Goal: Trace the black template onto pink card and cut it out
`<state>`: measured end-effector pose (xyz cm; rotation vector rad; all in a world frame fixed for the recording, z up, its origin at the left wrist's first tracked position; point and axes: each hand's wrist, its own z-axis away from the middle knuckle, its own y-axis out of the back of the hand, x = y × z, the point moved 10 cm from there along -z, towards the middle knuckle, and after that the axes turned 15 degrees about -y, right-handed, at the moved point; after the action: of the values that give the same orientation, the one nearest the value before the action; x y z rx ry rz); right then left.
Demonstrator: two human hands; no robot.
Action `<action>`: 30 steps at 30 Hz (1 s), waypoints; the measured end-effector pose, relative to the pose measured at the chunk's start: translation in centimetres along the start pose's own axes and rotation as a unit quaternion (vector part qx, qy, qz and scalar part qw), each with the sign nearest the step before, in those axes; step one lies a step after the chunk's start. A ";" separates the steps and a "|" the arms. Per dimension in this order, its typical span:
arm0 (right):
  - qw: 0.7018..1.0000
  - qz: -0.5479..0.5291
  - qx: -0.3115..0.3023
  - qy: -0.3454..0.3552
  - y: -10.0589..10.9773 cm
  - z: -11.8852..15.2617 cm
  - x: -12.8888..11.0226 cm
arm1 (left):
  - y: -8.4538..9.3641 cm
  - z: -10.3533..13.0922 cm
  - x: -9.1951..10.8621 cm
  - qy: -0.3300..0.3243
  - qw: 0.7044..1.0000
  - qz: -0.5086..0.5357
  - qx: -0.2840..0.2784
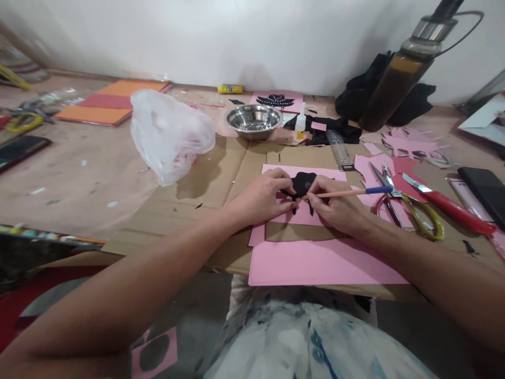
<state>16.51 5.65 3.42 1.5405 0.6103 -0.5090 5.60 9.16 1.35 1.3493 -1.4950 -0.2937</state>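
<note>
A black cutout (pixel 303 183) with leg-like strips lies on a sheet of pink paper (pixel 276 214). My left hand (pixel 270 193) is closed at its left edge, index finger and thumb pressing it against the paper. From the right, my right hand (pixel 330 202) grips a pencil (pixel 347 193), a wooden-coloured one with a blue end pointing right. The pencil's tip is by the cutout's lower edge, mostly hidden by my fingers. Under this paper are a strip of brown cardboard (pixel 300 232) and a larger pink sheet (pixel 315 266).
Scissors (pixel 422 216) and a red-handled cutter (pixel 457 208) lie right, over pink scraps. A steel bowl (pixel 253 122), a glue bottle (pixel 300 123) and a ruler (pixel 340 151) stand or lie beyond my hands. A plastic bag (pixel 168 131) sits left; a tall bottle (pixel 398 79) stands by the wall.
</note>
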 end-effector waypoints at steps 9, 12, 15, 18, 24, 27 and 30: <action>1.000 0.018 -0.005 -0.008 0.1 0.1 0.3 | 0.2 0.0 0.2 -0.008 1.000 -0.012 0.006; 0.999 0.034 -0.006 -0.009 0.1 0.1 0.3 | 0.3 0.0 0.3 -0.005 1.000 -0.021 0.002; 0.999 0.042 0.000 -0.010 0.2 0.1 0.3 | 0.3 0.0 0.4 -0.004 1.000 -0.020 0.005; 0.999 0.032 -0.002 -0.015 0.2 0.1 0.5 | 0.3 0.0 0.3 0.000 1.000 -0.012 0.005; 0.999 0.018 -0.021 -0.023 0.1 0.2 0.7 | 0.2 0.1 0.2 -0.002 1.000 -0.017 0.002; 0.999 0.013 -0.030 -0.029 -0.1 0.1 0.9 | 0.2 0.1 0.2 -0.003 1.000 -0.022 0.005; 0.999 -0.008 -0.029 -0.029 0.1 0.0 1.0 | 0.4 0.1 0.6 -0.015 1.000 -0.019 0.011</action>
<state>17.34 5.77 2.79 1.4614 0.5878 -0.5424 5.42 8.77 1.94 1.3976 -1.5037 -0.3230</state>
